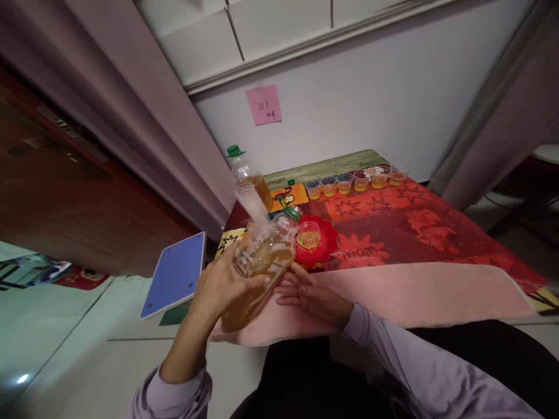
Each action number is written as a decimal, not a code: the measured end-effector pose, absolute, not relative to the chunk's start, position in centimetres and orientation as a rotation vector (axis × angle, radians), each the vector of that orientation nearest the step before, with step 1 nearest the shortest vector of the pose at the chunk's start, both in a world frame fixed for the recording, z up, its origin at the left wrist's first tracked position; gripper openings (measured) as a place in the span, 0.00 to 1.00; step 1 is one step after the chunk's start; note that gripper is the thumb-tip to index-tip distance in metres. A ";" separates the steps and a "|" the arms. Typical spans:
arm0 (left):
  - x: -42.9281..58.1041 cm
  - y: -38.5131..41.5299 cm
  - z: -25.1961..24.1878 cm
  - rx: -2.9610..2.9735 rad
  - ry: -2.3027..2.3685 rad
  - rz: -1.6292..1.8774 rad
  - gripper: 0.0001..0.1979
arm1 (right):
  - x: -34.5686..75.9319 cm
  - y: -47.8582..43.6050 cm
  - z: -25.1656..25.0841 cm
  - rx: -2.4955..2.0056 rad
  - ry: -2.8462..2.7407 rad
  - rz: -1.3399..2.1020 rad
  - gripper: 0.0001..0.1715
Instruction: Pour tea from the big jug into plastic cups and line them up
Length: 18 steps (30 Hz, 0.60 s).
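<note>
My left hand [220, 288] is wrapped round a large clear plastic bottle [262, 273] of amber liquid. The bottle tilts to the right, its neck over a small clear cup [308, 235] with some liquid in it. That cup stands on a red scalloped dish [328, 249]. With fingers stretched out, my right hand [314, 297] lies palm up beside the bottle's lower right side; whether it touches the bottle is unclear. Just behind the bottle is a stack of clear plastic cups [252, 202], partly hidden.
A second bottle [261, 187] with a green cap stands at the back left. Several filled cups [345, 184] line the table's back edge. A green bottle cap [291, 183] lies nearby. A pink cloth [402, 291] covers the front edge; a blue board [177, 273] is at left.
</note>
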<state>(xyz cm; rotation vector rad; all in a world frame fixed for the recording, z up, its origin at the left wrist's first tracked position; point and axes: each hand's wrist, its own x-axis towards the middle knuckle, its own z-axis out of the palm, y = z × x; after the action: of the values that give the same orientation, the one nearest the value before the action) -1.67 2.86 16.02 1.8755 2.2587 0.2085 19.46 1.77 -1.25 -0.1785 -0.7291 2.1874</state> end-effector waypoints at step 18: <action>-8.0 -1.1 2.5 1.495 2.079 1.362 0.50 | 19.5 2.1 -1.3 -0.248 -0.951 2.151 0.38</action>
<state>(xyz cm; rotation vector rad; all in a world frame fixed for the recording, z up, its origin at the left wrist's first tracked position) -7.98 -1.09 2.47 1.4952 2.0790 1.3624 19.54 2.11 -1.29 -0.2479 -0.9508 2.1513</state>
